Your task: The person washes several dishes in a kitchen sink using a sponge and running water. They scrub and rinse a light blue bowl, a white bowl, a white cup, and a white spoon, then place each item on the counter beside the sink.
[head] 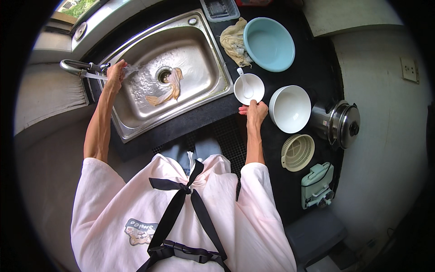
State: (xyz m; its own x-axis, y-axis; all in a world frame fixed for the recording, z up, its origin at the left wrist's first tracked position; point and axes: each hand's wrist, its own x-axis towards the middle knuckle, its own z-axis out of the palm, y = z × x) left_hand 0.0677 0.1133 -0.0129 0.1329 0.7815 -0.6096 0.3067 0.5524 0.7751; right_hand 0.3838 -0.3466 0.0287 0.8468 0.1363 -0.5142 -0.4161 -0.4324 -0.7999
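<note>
My left hand is at the stream of water beside the curved metal faucet; water splashes past its fingers into the stainless steel sink. Whether those fingers hold anything cannot be told. A wet, yellowish cloth lies in the basin, with one end at the drain. On the dark counter right of the sink, my right hand grips the near rim of a small white bowl, with a white spoon in it.
A large white bowl, light blue basin, crumpled cloth and clear plastic tray stand on the counter. Nearer the wall are a lidded steel pot, a cream colander and a mint-green appliance.
</note>
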